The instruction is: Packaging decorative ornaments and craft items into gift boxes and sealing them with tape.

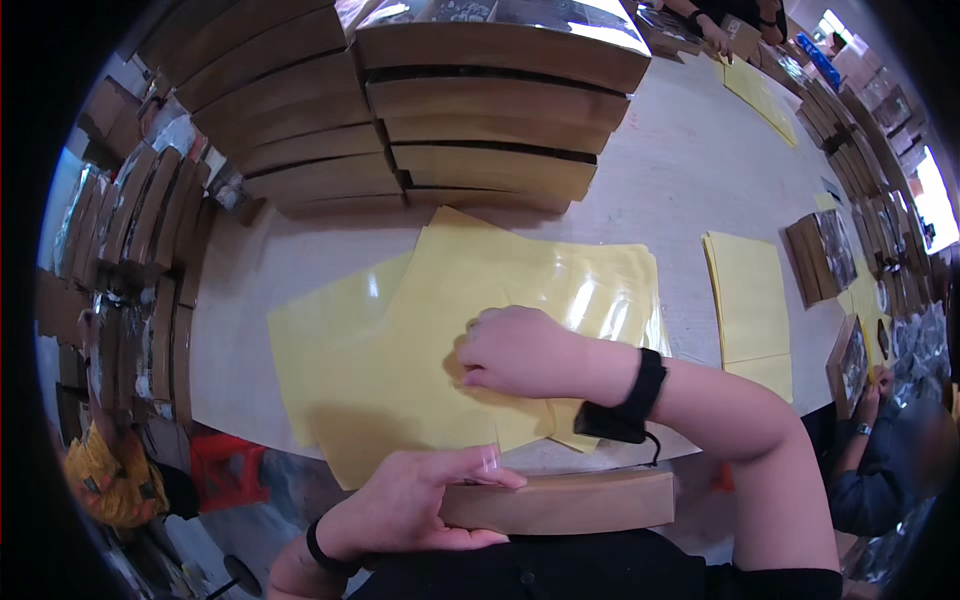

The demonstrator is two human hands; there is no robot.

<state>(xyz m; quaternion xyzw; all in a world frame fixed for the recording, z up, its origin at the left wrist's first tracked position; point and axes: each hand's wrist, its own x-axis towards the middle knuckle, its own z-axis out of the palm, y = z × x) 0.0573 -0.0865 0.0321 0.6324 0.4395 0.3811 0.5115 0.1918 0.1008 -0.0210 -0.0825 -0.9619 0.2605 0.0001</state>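
Observation:
My left hand [420, 500] grips the left end of a long, narrow brown cardboard box [590, 503], held against my body at the table's near edge. The thumb lies along its upper edge, and a small clear, shiny piece [490, 458] shows at the thumb. Over the middle of the spread yellow sheets [400, 350] is my right hand [520, 350], its fingers curled in. What those fingers hold, if anything, is hidden. A black band with a dark block [612, 420] sits on the right wrist.
Stacked cardboard boxes [490, 130] rise at the far side of the table [660, 170]. A folded yellow stack [750, 300] and a box [822, 258] lie to the right. Co-workers' hands [715, 35] show at far right. A red stool [228, 470] stands lower left.

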